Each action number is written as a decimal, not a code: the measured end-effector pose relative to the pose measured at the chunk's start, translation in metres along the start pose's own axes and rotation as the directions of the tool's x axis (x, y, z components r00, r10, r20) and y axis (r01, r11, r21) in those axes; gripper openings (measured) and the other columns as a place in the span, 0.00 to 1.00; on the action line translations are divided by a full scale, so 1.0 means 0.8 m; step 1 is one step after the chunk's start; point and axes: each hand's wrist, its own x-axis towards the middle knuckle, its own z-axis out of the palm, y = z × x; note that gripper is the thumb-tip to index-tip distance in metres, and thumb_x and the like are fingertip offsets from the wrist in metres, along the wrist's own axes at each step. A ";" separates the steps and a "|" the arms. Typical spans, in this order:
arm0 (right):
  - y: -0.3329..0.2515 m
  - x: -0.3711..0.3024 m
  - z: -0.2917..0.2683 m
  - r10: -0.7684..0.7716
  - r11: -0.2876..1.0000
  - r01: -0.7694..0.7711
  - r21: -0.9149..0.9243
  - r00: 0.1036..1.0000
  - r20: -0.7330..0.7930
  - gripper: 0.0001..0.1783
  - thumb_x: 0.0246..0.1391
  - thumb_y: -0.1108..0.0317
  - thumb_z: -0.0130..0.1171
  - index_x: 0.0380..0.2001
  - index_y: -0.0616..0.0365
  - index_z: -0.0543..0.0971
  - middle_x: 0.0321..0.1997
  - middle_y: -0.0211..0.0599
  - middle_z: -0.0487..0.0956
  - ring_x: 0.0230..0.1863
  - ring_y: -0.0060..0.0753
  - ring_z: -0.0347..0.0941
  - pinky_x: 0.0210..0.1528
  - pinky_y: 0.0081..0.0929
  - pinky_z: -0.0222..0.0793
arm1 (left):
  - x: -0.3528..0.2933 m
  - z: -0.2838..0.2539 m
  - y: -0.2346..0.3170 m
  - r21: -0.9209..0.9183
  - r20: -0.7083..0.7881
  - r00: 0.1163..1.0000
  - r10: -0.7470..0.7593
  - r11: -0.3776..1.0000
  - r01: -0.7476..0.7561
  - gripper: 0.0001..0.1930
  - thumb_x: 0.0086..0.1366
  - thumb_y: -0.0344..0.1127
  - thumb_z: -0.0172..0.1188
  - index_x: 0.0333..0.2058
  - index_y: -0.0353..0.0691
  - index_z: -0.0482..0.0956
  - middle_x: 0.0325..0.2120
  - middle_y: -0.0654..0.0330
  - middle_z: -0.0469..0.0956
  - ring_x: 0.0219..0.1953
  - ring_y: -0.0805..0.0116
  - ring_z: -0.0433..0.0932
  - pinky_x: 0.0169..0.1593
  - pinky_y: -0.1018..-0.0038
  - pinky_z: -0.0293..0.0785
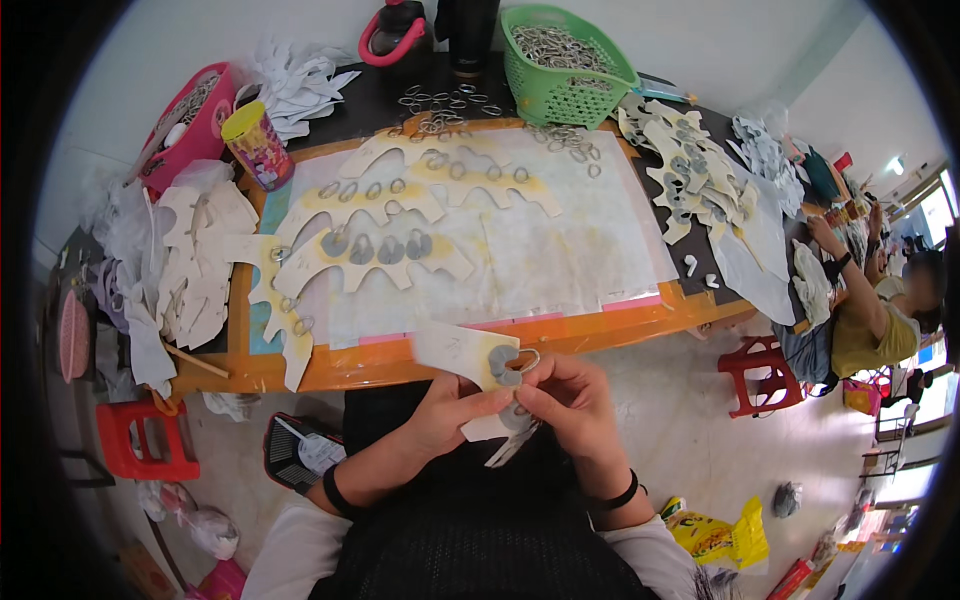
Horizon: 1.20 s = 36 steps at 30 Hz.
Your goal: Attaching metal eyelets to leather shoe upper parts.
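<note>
In front of my body, off the table's near edge, I hold a cream scalloped cut-out piece (462, 352) with rounded grey patches on it. My left hand (445, 412) pinches it, the thumb by a grey patch. A metal ring (527, 357) sits at the patch, and my right hand (572, 402) closes its fingertips around the ring and the piece's edge. The piece's lower end hangs between my hands, partly hidden by the fingers. On the table lie similar cut-outs with rings laid on them; one (375, 268) has several grey patches.
A paper-covered table (560, 255) has orange tape along its edge. A green basket (575, 95) and a pink basket (185, 140) hold metal rings. A yellow-topped tin (258, 150) stands left. Finished-looking cut-outs (690, 165) pile right. Red stools (150, 440) flank the table; another person (870, 310) sits right.
</note>
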 end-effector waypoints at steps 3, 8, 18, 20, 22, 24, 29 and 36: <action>0.005 -0.002 0.008 -0.011 1.000 0.010 -0.027 1.000 -0.013 0.02 0.54 0.77 0.56 0.31 0.63 0.73 0.29 0.26 0.74 0.32 0.15 0.70 0.37 0.15 0.65 | -0.005 -0.012 -0.005 -0.091 0.020 0.999 -0.030 0.995 0.031 0.29 0.56 0.36 0.62 0.54 0.33 0.63 0.50 0.54 0.69 0.50 0.67 0.71 0.52 0.69 0.68; 0.007 0.003 0.000 -0.111 0.993 0.115 0.010 0.974 -0.198 0.02 0.57 0.75 0.51 0.32 0.62 0.70 0.29 0.27 0.73 0.32 0.13 0.67 0.36 0.14 0.63 | -0.004 -0.004 0.008 -0.117 0.149 0.987 -0.060 0.990 0.078 0.33 0.52 0.44 0.67 0.51 0.30 0.67 0.47 0.56 0.70 0.49 0.68 0.71 0.51 0.70 0.68; 0.011 0.003 0.004 -0.103 0.990 0.109 0.094 0.993 -0.063 0.06 0.57 0.73 0.51 0.38 0.61 0.71 0.35 0.25 0.73 0.37 0.12 0.65 0.41 0.15 0.61 | -0.001 -0.002 0.011 0.494 0.025 0.995 0.099 0.864 -0.098 0.06 0.62 0.29 0.57 0.31 0.31 0.75 0.25 0.65 0.75 0.26 0.82 0.73 0.29 0.85 0.70; 0.008 0.004 -0.008 -0.064 0.989 0.062 0.134 0.998 0.012 0.07 0.57 0.72 0.51 0.39 0.61 0.71 0.36 0.25 0.72 0.38 0.13 0.65 0.43 0.15 0.61 | -0.003 -0.005 0.005 0.469 -0.022 0.988 0.155 0.874 -0.127 0.05 0.61 0.28 0.58 0.32 0.31 0.75 0.25 0.64 0.75 0.25 0.82 0.72 0.29 0.85 0.70; 0.003 0.006 -0.010 -0.050 0.997 0.050 0.053 0.999 0.003 0.07 0.57 0.72 0.52 0.39 0.61 0.71 0.35 0.24 0.72 0.36 0.12 0.66 0.40 0.13 0.61 | -0.004 -0.009 0.003 0.462 -0.029 0.985 0.173 0.876 -0.140 0.06 0.60 0.28 0.59 0.33 0.31 0.76 0.26 0.64 0.75 0.25 0.82 0.72 0.29 0.85 0.70; 0.009 0.007 -0.003 -0.100 0.986 0.089 -0.143 0.993 -0.069 0.07 0.56 0.73 0.53 0.39 0.61 0.71 0.35 0.24 0.72 0.32 0.11 0.66 0.35 0.11 0.61 | -0.005 -0.013 0.001 0.472 0.002 0.990 0.142 0.873 -0.126 0.08 0.59 0.28 0.61 0.36 0.32 0.76 0.27 0.65 0.76 0.26 0.81 0.72 0.30 0.84 0.70; 0.007 0.008 -0.003 -0.116 0.956 0.097 -0.277 0.992 -0.054 0.03 0.55 0.74 0.55 0.32 0.62 0.72 0.27 0.23 0.72 0.27 0.10 0.65 0.28 0.10 0.60 | -0.005 -0.018 -0.001 0.515 0.084 0.968 0.235 0.822 -0.244 0.38 0.39 0.50 0.73 0.46 0.35 0.71 0.34 0.64 0.73 0.34 0.76 0.72 0.37 0.78 0.69; -0.022 0.013 -0.011 -0.255 0.559 0.316 -0.767 0.945 0.204 0.05 0.47 0.75 0.58 0.28 0.56 0.74 0.23 0.31 0.75 0.25 0.26 0.70 0.31 0.22 0.63 | -0.008 0.002 0.083 0.660 -0.084 0.833 0.546 0.657 -0.364 0.40 0.46 0.58 0.66 0.49 0.33 0.67 0.41 0.54 0.73 0.39 0.65 0.75 0.42 0.71 0.71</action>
